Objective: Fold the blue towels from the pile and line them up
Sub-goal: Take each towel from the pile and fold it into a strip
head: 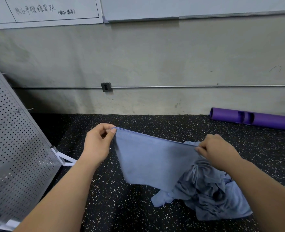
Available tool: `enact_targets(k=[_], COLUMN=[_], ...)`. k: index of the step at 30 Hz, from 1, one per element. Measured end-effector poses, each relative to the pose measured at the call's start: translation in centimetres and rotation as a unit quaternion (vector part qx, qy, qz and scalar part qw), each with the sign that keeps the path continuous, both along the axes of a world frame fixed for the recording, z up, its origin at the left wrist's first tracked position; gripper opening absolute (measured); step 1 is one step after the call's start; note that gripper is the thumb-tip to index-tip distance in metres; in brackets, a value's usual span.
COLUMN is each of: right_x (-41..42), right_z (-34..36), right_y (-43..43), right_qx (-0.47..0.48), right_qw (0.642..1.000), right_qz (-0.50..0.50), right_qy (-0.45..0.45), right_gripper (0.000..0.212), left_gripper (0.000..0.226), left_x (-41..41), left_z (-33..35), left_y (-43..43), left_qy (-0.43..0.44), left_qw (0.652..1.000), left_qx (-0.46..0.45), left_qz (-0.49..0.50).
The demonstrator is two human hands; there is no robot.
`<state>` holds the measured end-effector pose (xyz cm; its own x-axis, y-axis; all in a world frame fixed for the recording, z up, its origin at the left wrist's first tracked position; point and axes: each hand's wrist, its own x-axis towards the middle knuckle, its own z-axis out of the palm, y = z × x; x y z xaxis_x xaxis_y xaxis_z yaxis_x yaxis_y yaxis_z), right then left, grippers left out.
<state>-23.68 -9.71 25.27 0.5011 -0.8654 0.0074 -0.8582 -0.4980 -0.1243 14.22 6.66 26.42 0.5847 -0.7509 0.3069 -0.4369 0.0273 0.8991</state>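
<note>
A blue towel (151, 158) hangs in the air, stretched by its top edge between both hands. My left hand (99, 142) pinches its upper left corner between thumb and forefinger. My right hand (217, 149) pinches the upper right corner, a little lower than the left. The towel's lower part drapes down toward the floor. Below and to the right lies a crumpled pile of blue towels (210, 191) on the black speckled floor (125, 206), partly hidden by my right forearm.
A perforated metal panel (16, 148) leans at the left on a white frame. A purple foam roller (253, 118) lies along the grey wall (155, 64) at the right. A wall socket (106, 87) and a whiteboard are behind.
</note>
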Motion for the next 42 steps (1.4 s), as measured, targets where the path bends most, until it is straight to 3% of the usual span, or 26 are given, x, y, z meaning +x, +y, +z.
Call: enact_targets(k=[4, 8, 13, 25, 32, 35, 39, 42], right_x=[-1.1, -2.3, -3.5, -5.5, -6.5, -6.7, -6.7, -6.8], right_z=[0.3, 0.7, 2.5, 4.0, 4.2, 4.2, 3.9, 3.8], right_y=[-0.5, -0.9, 0.1, 1.5, 1.7, 1.6, 1.5, 0.7], right_qx=[-0.033, -0.068, -0.075, 0.019, 0.074, 0.085, 0.069, 0.052], right_qw=[0.999, 0.989, 0.964, 0.896, 0.868, 0.823, 0.832, 0.802], right_qz=[-0.022, -0.03, -0.045, -0.051, -0.074, -0.087, -0.109, -0.111], right_qy=[-0.023, -0.128, -0.252, -0.44, -0.486, -0.554, -0.54, -0.585], right_gripper=[0.029, 0.01, 0.005, 0.031, 0.005, 0.008, 0.012, 0.011], left_gripper=[0.009, 0.01, 0.014, 0.012, 0.009, 0.01, 0.009, 0.01], left_x=[0.6, 0.7, 0.4, -0.7, -1.7, -2.3, -2.9, -2.8], left_z=[-0.4, -0.3, 0.2, 0.2, 0.3, 0.7, 0.6, 0.5], left_y=[0.8, 1.4, 2.0, 0.9, 0.2, -0.1, -0.5, -0.8], left_qy=[-0.059, -0.108, -0.166, -0.122, -0.101, -0.093, -0.077, -0.062], left_qw=[0.998, 0.993, 0.984, 0.991, 0.994, 0.996, 0.997, 0.998], left_qx=[0.03, 0.036, 0.046, 0.047, 0.031, 0.009, 0.015, 0.007], left_qz=[-0.02, -0.037, -0.049, -0.024, -0.01, -0.007, -0.026, -0.017])
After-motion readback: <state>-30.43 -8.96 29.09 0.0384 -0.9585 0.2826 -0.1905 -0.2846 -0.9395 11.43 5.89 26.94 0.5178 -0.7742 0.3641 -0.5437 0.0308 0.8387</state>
